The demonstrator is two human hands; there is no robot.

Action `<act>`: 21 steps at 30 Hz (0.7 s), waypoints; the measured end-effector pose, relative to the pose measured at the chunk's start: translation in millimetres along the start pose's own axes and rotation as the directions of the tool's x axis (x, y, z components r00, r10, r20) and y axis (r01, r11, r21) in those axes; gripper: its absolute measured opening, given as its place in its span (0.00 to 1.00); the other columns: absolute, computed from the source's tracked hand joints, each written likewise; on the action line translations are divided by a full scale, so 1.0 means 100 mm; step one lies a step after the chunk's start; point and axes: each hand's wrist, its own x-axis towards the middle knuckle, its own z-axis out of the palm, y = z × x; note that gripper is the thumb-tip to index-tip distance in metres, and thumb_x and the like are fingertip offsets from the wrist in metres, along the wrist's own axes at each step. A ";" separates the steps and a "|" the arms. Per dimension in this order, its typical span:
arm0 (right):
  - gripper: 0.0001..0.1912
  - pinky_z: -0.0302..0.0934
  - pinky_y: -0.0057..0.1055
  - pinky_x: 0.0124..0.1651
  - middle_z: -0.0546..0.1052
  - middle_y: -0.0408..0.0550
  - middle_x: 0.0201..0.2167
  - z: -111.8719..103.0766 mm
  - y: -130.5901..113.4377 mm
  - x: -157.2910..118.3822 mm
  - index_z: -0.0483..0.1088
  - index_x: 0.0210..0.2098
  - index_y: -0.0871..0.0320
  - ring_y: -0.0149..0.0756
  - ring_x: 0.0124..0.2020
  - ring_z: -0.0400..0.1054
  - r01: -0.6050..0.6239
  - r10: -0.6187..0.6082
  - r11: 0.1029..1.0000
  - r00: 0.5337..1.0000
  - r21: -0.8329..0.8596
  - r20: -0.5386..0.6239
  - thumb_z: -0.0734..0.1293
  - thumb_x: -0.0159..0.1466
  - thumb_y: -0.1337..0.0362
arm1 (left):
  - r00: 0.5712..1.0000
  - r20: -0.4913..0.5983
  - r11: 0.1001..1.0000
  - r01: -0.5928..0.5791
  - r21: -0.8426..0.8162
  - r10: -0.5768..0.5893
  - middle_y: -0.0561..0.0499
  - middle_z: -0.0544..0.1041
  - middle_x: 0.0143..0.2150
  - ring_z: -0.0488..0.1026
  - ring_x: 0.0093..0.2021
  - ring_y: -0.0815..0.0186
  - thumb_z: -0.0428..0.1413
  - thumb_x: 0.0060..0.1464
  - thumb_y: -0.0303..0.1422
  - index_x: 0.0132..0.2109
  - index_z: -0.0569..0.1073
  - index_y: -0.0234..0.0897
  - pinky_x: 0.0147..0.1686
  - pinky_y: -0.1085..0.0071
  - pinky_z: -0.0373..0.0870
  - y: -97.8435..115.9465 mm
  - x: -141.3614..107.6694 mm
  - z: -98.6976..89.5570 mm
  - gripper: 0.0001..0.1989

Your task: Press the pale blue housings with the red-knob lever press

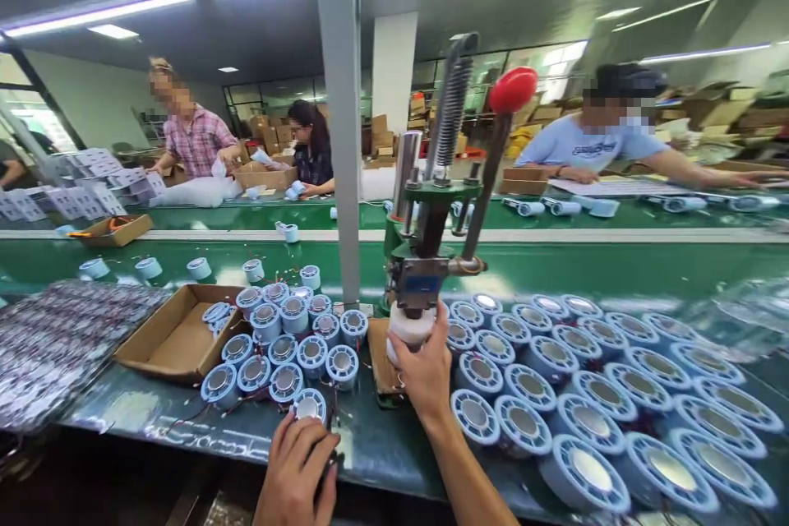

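At the table's front edge, my left hand (299, 464) has its fingers curled over a light-blue round motor housing (309, 405) with a silver disc on top. My right hand (425, 366) is closed around a white round piece (412, 327) directly under the head of a green hand press (425, 275). The fingers partly cover that piece, and its underside is hidden. The press lever, topped by a red knob (514, 89), points up and to the right. A brown board (383, 357) lies at the press base.
Similar housings (284, 349) with thin wires cluster left of the press, and many more (530, 386) stand in rows at the right. A cardboard tray (163, 337) holds blue rings. Behind runs a green conveyor (185, 242) with spaced parts; several people work beyond it. A grey post (342, 115) rises behind the press.
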 end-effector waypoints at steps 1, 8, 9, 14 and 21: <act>0.52 0.64 0.44 0.58 0.73 0.59 0.54 0.01 0.01 0.00 0.46 0.70 0.59 0.48 0.54 0.71 0.012 -0.012 1.000 0.999 0.006 -0.039 0.70 0.55 0.48 | 0.999 -0.014 0.999 0.037 -0.013 -0.038 0.48 0.79 0.42 0.76 0.48 0.59 0.49 0.60 0.25 0.49 0.73 0.42 0.56 0.57 0.70 0.01 0.00 -0.02 0.14; 0.52 0.68 0.45 0.54 0.58 0.63 0.65 -0.05 0.04 -0.27 0.38 0.72 0.52 0.45 0.53 0.70 0.295 -0.303 0.953 0.933 -0.072 -0.193 0.72 0.61 0.51 | 0.999 -0.018 0.995 0.038 -0.092 -0.040 0.50 0.78 0.37 0.76 0.41 0.62 0.50 0.59 0.23 0.47 0.73 0.41 0.51 0.62 0.74 -0.04 0.00 -0.19 0.13; 0.49 0.67 0.47 0.56 0.59 0.62 0.64 -0.08 0.06 -0.37 0.41 0.72 0.52 0.47 0.55 0.69 0.323 -0.339 0.940 0.924 -0.112 -0.178 0.72 0.61 0.52 | 0.999 -0.031 0.994 0.037 -0.104 -0.040 0.50 0.78 0.36 0.76 0.40 0.62 0.50 0.59 0.23 0.46 0.73 0.41 0.52 0.62 0.74 -0.05 0.01 -0.21 0.13; 0.36 0.68 0.44 0.56 0.66 0.57 0.58 -0.13 0.22 -0.97 0.50 0.69 0.52 0.48 0.59 0.66 0.534 -0.494 0.806 0.845 -0.256 0.205 0.67 0.66 0.56 | 0.990 -0.014 0.987 0.141 -0.080 -0.142 0.46 0.77 0.46 0.75 0.50 0.59 0.49 0.62 0.25 0.53 0.73 0.40 0.54 0.61 0.73 -0.12 0.31 -0.25 0.16; 0.38 0.69 0.44 0.55 0.55 0.59 0.67 0.12 -0.06 -0.94 0.52 0.70 0.49 0.51 0.62 0.64 0.498 -0.158 0.702 0.806 -0.509 0.571 0.61 0.61 0.72 | 0.888 0.292 0.929 0.299 0.219 -0.355 0.35 0.69 0.62 0.67 0.61 0.43 0.50 0.59 0.25 0.62 0.69 0.36 0.55 0.42 0.69 -0.30 0.88 0.05 0.24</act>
